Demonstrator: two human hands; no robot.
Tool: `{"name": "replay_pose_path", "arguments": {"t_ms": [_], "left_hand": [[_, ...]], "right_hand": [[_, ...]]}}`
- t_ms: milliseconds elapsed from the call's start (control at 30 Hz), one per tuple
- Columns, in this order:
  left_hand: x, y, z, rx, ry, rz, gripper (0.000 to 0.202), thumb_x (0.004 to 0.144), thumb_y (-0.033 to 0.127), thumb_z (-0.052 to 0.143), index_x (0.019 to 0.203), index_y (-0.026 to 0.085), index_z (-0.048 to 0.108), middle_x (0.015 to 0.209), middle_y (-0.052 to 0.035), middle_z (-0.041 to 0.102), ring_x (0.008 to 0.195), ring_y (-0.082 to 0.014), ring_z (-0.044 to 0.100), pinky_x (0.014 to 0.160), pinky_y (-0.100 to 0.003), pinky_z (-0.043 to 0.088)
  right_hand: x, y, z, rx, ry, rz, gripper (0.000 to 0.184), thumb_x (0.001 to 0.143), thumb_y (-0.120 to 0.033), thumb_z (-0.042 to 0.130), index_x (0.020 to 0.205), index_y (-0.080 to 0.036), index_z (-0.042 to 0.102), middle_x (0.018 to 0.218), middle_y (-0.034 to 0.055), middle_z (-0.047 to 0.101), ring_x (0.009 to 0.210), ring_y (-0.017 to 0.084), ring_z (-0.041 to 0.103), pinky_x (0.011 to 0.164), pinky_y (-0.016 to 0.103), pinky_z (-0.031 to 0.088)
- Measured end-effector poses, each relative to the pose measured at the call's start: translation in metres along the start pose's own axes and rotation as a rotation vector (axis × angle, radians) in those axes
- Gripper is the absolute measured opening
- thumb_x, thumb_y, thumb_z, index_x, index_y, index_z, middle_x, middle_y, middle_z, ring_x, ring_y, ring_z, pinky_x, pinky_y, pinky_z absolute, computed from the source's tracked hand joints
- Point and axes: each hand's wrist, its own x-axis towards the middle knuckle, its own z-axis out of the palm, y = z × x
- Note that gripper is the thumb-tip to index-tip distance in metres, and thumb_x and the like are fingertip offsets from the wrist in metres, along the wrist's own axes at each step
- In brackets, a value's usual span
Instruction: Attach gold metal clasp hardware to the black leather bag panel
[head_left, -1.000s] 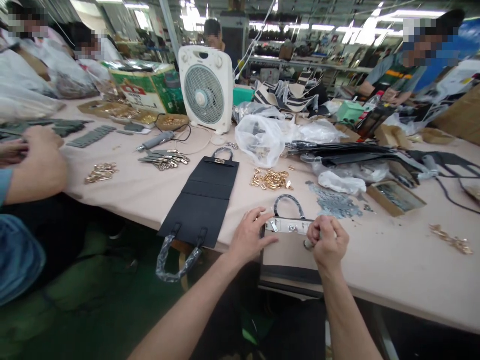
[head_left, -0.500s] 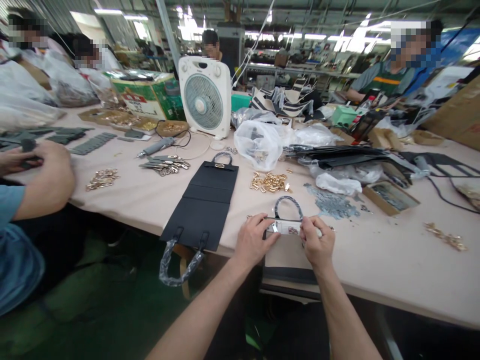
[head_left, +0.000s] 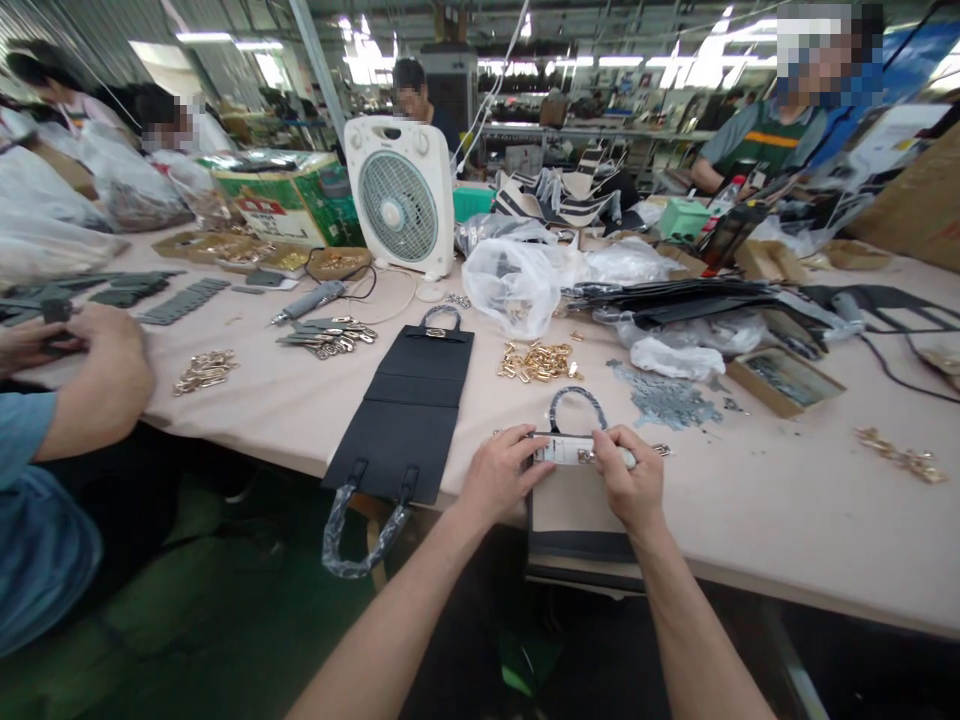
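Observation:
A bag panel with a beige face and black border (head_left: 574, 500) lies at the table's front edge, its dark wrapped loop handle (head_left: 577, 397) pointing away from me. Across its top runs a narrow white strip (head_left: 561, 449) with small cut-outs. My left hand (head_left: 495, 472) grips the strip's left end between thumb and fingers, against the panel. Over the strip's right part, my right hand (head_left: 630, 478) is closed around a pen-like tool with a whitish end (head_left: 627, 458). Its tip is near a small slot and too small to make out.
Left of me lies a black bag panel (head_left: 409, 400) with handles. Gold fittings (head_left: 536, 362), grey scraps (head_left: 664, 395) and a small carton (head_left: 784, 382) are ahead. A white fan (head_left: 400, 200) stands behind. A co-worker's arm (head_left: 101, 365) is at far left.
My right hand has shifted slightly left along the strip and turned with the tool. My left fingers have settled flatter on the strip's end, and more of the beige panel shows.

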Motion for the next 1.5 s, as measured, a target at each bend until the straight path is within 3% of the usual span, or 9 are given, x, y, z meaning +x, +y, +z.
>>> {"name": "replay_pose_path", "arguments": {"t_ms": [233,433,567,767,933,1067,1267,1367,1500], "left_hand": [[0.007,-0.001,0.000,-0.215,-0.055,-0.064,0.040,0.084,0.025,0.085,0.123,0.029,0.077,0.136,-0.0069,0.070,0.126,-0.0251,0.066,0.112,-0.040,0.051],[0.013,-0.004,0.002,-0.451,-0.114,-0.234,0.033,0.078,0.020,0.088,0.110,0.025,0.082,0.131,-0.0085,0.069,0.111,-0.0227,0.071,0.080,-0.027,0.060],[0.016,-0.005,0.002,-0.548,-0.159,-0.331,0.035,0.076,0.014,0.086,0.110,0.023,0.083,0.133,-0.0108,0.069,0.121,-0.0244,0.068,0.091,-0.029,0.059],[0.018,-0.009,0.006,-0.428,-0.115,-0.311,0.037,0.072,0.012,0.086,0.106,0.025,0.084,0.123,-0.0065,0.075,0.115,-0.0237,0.070,0.108,-0.037,0.053],[0.022,-0.007,0.001,-0.487,-0.177,-0.288,0.030,0.077,0.012,0.080,0.105,0.023,0.084,0.121,-0.0075,0.076,0.114,-0.0231,0.071,0.107,-0.035,0.053],[0.026,-0.002,-0.002,-0.466,-0.158,-0.293,0.021,0.082,0.016,0.078,0.101,0.022,0.085,0.115,-0.0086,0.078,0.112,-0.0235,0.071,0.107,-0.036,0.052],[0.029,-0.001,0.000,-0.487,-0.173,-0.367,0.020,0.080,0.016,0.078,0.098,0.018,0.085,0.108,-0.0087,0.081,0.103,-0.0231,0.073,0.099,-0.034,0.055],[0.036,-0.004,0.002,-0.499,-0.213,-0.451,0.022,0.078,0.017,0.079,0.099,0.015,0.084,0.097,-0.0087,0.082,0.090,-0.0217,0.074,0.087,-0.032,0.057],[0.050,-0.006,0.005,-0.461,-0.219,-0.477,0.022,0.076,0.016,0.080,0.098,0.013,0.083,0.087,-0.0076,0.081,0.078,-0.0187,0.072,0.077,-0.029,0.057]], "right_hand": [[0.000,0.001,0.001,-0.005,0.011,-0.002,0.038,0.101,-0.044,0.063,0.070,-0.023,0.062,0.060,-0.0034,0.058,0.057,0.015,0.051,0.059,0.031,0.037],[0.001,0.005,0.001,0.020,0.012,0.021,0.038,0.100,-0.045,0.063,0.070,-0.023,0.061,0.060,-0.0034,0.058,0.057,0.015,0.051,0.058,0.031,0.038],[0.001,0.004,0.000,0.031,0.017,0.029,0.039,0.100,-0.046,0.064,0.069,-0.023,0.060,0.060,-0.0034,0.058,0.056,0.015,0.051,0.058,0.030,0.038],[0.001,0.002,-0.001,-0.020,0.005,0.008,0.037,0.099,-0.046,0.064,0.070,-0.023,0.062,0.059,-0.0030,0.059,0.055,0.015,0.050,0.057,0.030,0.038],[0.001,0.004,-0.001,-0.003,0.011,0.028,0.038,0.099,-0.048,0.063,0.071,-0.023,0.062,0.060,-0.0020,0.060,0.057,0.016,0.052,0.058,0.030,0.040],[0.008,-0.003,-0.005,0.020,-0.017,0.068,0.037,0.099,-0.049,0.064,0.073,-0.022,0.062,0.061,-0.0028,0.059,0.058,0.015,0.053,0.058,0.029,0.040],[0.012,-0.014,-0.014,-0.115,-0.313,-0.006,0.015,0.092,-0.038,0.072,0.097,-0.024,0.072,0.088,0.0006,0.072,0.085,0.021,0.068,0.082,0.033,0.051],[0.009,-0.004,-0.010,-0.234,-0.436,-0.105,0.029,0.088,-0.031,0.075,0.116,-0.026,0.071,0.113,0.0045,0.074,0.107,0.025,0.069,0.097,0.039,0.052],[0.015,0.012,-0.001,-0.340,-0.468,-0.128,0.040,0.086,-0.029,0.076,0.126,-0.029,0.070,0.131,0.0078,0.069,0.120,0.028,0.066,0.107,0.043,0.050]]}}
